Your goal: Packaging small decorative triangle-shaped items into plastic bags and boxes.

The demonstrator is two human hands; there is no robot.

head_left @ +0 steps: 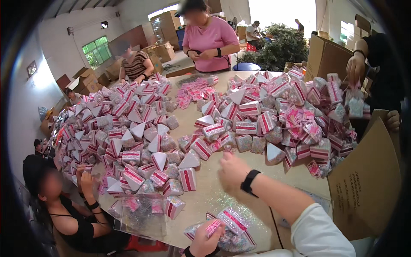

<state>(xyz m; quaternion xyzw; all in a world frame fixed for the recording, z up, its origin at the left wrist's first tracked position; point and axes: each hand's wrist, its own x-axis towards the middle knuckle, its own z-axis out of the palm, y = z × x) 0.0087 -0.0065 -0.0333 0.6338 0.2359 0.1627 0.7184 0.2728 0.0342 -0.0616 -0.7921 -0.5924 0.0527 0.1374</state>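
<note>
Close to the table's near edge, my left hand [205, 240] is closed on a small pink tag [212, 228] held between thumb and fingers. Right beside it lie glittery cake-slice ornaments [233, 222] with pink and white striped sides, partly covered by the hand. My right hand [231, 171], with a black band on the wrist, stretches forward over the table to the edge of the big pile. Its curled fingertips are mostly hidden, close to a few pink tags [220, 143] among the ornaments. Whether it grips anything cannot be made out.
Heaps of the same ornaments [128, 137] cover much of the table [214, 180]. A clear plastic tray [141, 218] sits at the near left; an open cardboard box [368, 184] stands at the right. Several people work around the table, one at the right handling an ornament.
</note>
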